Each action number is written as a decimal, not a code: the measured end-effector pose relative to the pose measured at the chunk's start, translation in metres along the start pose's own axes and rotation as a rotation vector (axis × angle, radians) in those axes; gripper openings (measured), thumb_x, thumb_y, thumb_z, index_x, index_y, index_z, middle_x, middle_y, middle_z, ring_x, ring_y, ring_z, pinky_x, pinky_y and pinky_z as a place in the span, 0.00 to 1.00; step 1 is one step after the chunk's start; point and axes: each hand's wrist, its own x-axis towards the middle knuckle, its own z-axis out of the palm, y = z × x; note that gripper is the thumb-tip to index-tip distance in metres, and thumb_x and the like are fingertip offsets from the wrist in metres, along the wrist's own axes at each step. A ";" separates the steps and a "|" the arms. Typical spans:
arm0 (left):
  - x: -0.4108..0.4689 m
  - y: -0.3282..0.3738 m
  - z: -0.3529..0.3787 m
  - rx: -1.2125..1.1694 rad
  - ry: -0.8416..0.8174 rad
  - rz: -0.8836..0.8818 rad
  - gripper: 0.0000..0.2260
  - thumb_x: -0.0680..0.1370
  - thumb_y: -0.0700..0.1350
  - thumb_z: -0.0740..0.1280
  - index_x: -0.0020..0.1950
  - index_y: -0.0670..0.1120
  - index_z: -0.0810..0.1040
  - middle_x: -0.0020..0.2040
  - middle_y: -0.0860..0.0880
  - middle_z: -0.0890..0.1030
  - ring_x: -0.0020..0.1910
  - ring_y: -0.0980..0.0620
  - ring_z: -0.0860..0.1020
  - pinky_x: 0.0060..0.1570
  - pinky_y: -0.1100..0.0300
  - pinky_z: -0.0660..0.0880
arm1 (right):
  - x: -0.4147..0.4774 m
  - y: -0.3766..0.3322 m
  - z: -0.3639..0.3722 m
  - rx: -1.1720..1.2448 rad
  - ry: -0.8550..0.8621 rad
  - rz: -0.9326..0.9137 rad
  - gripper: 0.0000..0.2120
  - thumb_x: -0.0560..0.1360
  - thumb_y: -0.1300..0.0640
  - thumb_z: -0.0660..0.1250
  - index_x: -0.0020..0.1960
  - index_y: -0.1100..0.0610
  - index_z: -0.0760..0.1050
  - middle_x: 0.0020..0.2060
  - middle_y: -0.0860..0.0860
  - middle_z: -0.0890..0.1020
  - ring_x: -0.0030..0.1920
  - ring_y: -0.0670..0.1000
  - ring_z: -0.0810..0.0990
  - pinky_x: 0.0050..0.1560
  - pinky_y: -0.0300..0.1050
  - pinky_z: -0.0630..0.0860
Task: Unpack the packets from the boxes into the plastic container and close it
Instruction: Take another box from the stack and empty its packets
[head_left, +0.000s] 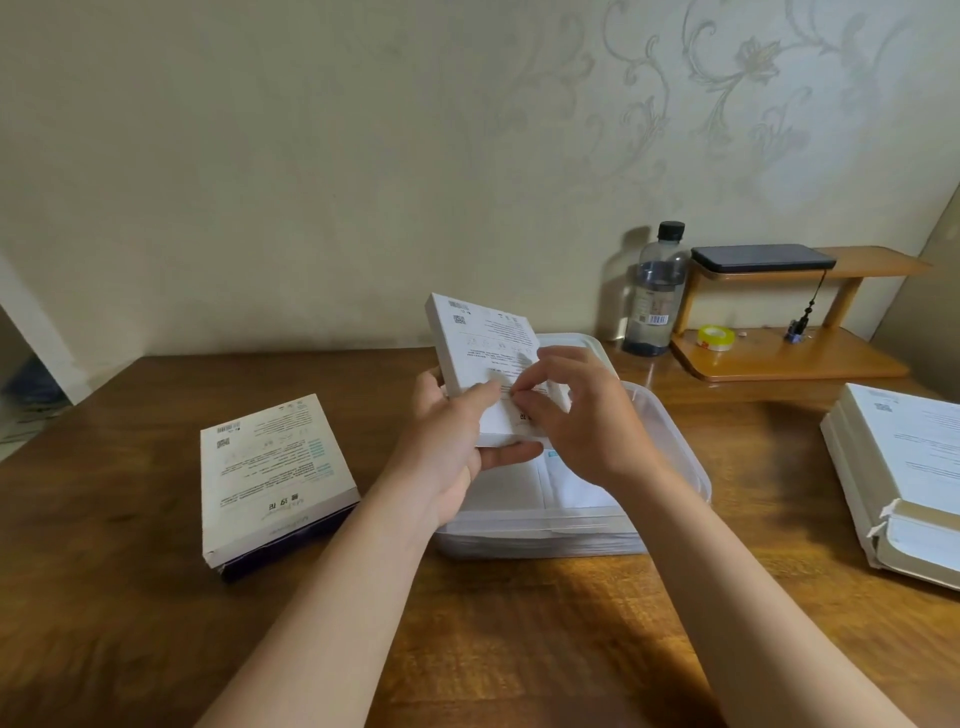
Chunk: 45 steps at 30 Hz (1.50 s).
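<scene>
The plastic container (675, 441), a clear tub with rounded corners, stands open with flat white packets (519, 488) lying inside. Over its far-left part tilts the raised box (478, 338), white, printed face up, far end high. The left hand (452, 447) grips it and the right hand (587, 421) pinches its near end. Left of the container, the flat box (270, 467) lies printed side up, its underside dark. Well apart to the container's right sit the stacked boxes (909, 467), near ends torn.

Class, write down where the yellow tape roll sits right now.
In the head view, the yellow tape roll lies at the far right of the table, on the wooden rack's lower shelf, just right of the water bottle.
</scene>
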 end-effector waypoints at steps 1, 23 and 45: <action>0.000 0.000 0.000 -0.001 -0.003 0.002 0.13 0.82 0.37 0.67 0.64 0.45 0.69 0.59 0.42 0.83 0.45 0.41 0.87 0.39 0.45 0.83 | -0.001 0.000 0.000 -0.025 -0.002 -0.017 0.03 0.76 0.61 0.71 0.46 0.54 0.83 0.58 0.46 0.75 0.52 0.28 0.71 0.47 0.18 0.64; 0.000 0.001 -0.006 -0.090 -0.007 0.036 0.15 0.82 0.36 0.67 0.67 0.45 0.71 0.57 0.42 0.85 0.48 0.42 0.87 0.38 0.45 0.83 | -0.009 0.005 0.008 -0.276 0.035 -0.296 0.05 0.79 0.60 0.56 0.51 0.58 0.71 0.50 0.53 0.74 0.47 0.56 0.73 0.45 0.58 0.76; -0.011 0.007 -0.027 -0.299 0.008 0.137 0.15 0.83 0.36 0.63 0.69 0.45 0.75 0.58 0.41 0.86 0.53 0.39 0.86 0.41 0.48 0.84 | -0.023 -0.005 0.012 -0.367 0.117 -0.495 0.03 0.78 0.65 0.58 0.49 0.60 0.70 0.57 0.56 0.81 0.57 0.58 0.78 0.54 0.52 0.76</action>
